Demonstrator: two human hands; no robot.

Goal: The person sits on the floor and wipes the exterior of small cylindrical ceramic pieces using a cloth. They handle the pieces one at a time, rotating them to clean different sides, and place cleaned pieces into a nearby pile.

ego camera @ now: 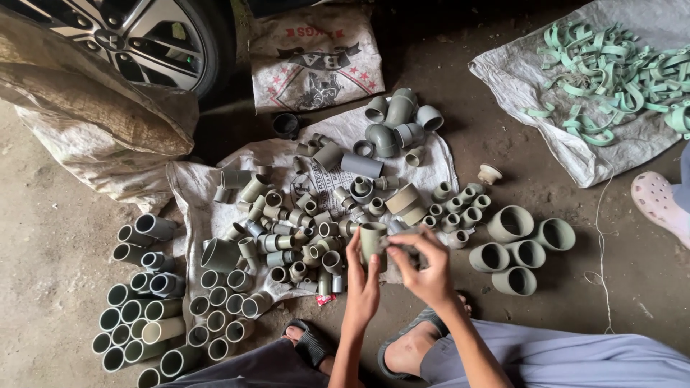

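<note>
My left hand (361, 282) holds a short grey plastic pipe fitting (372, 238) upright, fingers wrapped round its left side. My right hand (424, 267) touches the same fitting from the right with its fingertips, and seems to pinch a smaller piece against it; that piece is mostly hidden. Both hands hover over the near edge of a white sack cloth (192, 188) spread on the ground. A heap of loose grey fittings (302, 223) lies on that cloth just beyond my hands.
Rows of upright grey couplings (144, 309) stand at left; several wide ones (514, 250) at right. Another cloth holds green pipe clamps (611, 68). A car wheel (136, 36) and sacks are at the back. My sandalled feet (310, 343) are below; another person's pink shoe (658, 201) sits at the right edge.
</note>
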